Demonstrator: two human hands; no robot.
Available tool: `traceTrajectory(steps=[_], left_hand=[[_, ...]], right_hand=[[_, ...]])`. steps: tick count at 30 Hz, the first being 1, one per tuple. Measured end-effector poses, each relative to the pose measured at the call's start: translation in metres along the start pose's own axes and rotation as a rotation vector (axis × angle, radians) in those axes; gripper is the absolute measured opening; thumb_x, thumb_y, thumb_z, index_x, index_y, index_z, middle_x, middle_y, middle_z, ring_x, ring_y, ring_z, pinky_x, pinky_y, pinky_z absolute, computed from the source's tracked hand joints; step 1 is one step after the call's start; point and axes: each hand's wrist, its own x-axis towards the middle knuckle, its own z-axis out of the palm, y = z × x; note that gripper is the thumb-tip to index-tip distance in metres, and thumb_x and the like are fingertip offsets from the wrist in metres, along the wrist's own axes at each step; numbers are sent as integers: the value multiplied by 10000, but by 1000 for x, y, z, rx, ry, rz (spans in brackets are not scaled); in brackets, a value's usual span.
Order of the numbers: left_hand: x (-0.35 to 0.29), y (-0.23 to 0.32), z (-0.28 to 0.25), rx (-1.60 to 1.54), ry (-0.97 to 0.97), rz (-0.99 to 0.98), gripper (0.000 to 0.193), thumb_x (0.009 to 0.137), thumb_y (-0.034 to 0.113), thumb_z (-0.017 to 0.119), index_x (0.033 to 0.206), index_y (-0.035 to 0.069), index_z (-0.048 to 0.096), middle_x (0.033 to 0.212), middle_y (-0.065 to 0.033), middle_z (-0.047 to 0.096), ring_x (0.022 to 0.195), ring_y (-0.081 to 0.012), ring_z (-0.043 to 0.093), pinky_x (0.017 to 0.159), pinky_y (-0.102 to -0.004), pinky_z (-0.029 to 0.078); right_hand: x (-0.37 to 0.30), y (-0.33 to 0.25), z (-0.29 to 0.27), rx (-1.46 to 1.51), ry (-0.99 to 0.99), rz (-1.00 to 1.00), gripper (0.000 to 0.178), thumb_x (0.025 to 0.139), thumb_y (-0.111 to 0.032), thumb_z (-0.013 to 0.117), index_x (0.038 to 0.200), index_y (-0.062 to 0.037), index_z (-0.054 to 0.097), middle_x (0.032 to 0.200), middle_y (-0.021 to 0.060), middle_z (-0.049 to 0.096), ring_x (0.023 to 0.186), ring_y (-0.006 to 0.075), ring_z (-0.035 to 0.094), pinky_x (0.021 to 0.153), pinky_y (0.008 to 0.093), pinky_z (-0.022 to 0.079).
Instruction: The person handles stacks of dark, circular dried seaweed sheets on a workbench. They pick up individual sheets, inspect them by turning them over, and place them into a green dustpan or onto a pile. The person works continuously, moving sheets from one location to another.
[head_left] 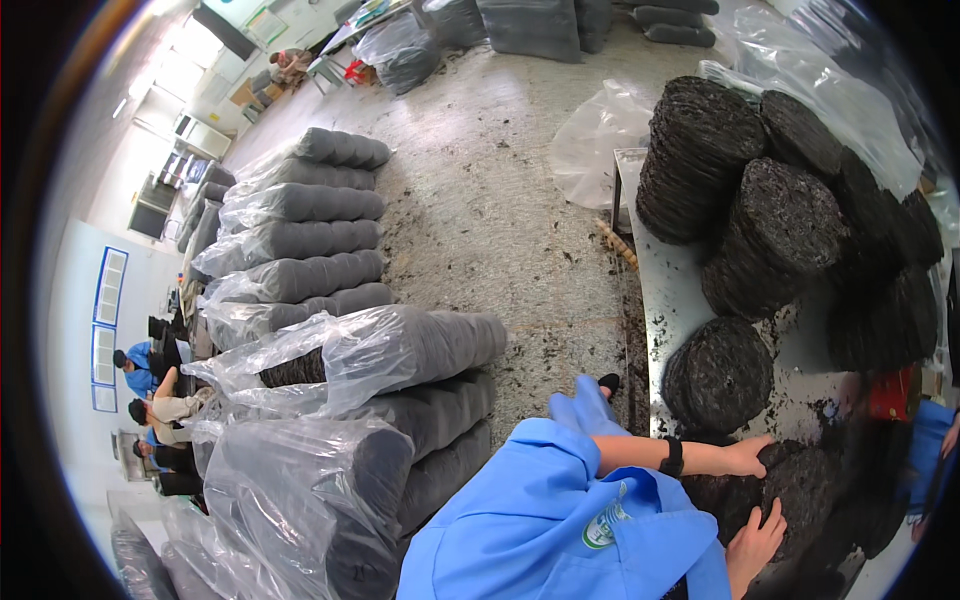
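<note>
My left hand (pixel 745 457), with a dark band on the wrist, has its fingers together at the edge of a black, rough-textured round disc (pixel 803 485) that looks like dried seaweed. Nearer me, my right hand (pixel 755 548) lies with fingers spread against the same disc's near side. Another dark disc or clump (pixel 722 497) sits between my forearms, partly covered. Just beyond my left forearm stands a short round black stack (pixel 718 375) on the metal table (pixel 665 290).
Taller black stacks (pixel 700 150) crowd the table's far end, beside clear plastic sheeting (pixel 810 90). Dark crumbs litter the floor (pixel 490 200). On the left lie several filled plastic bags (pixel 415 350) in rows. A red container (pixel 893 393) and a person in blue (pixel 930 450) are at right.
</note>
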Motion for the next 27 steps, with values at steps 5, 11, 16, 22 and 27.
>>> traceTrajectory(steps=[5,11,16,22,27], left_hand=[[11,-17,7,39,39,60,708,694,75,646,1330,-13,346,1081,-164,549,863,-207,565,711,-318,469],[-17,29,-3,34,-75,-119,715,755,61,617,1385,0,283,1365,-193,357,1232,-314,397,967,-394,376],[4,-12,3,62,-10,19,690,744,44,617,1362,-3,314,1321,-191,401,1189,-300,432,916,-386,401],[-5,1,4,15,4,22,660,717,65,619,1312,-13,344,1109,-175,524,855,-212,560,678,-330,468],[-1,-2,4,72,19,79,642,724,67,617,1302,-13,349,1115,-188,523,872,-235,564,698,-346,468]], right_hand=[[-6,3,9,-12,1,55,309,717,26,552,1022,-12,523,1308,193,427,1114,370,439,882,430,407],[-7,-7,4,-24,-18,83,292,733,31,547,1021,-10,521,1312,199,423,1126,361,435,887,427,400],[-7,-8,1,-27,-11,57,294,732,24,551,1023,-9,520,1311,202,422,1126,362,435,884,423,396],[-8,-2,7,-39,-10,33,301,725,21,552,1023,-8,516,1302,205,424,1112,362,438,866,426,399],[-6,4,12,-54,-12,14,308,723,23,550,1026,-19,516,1300,206,423,1096,358,442,858,427,401]])
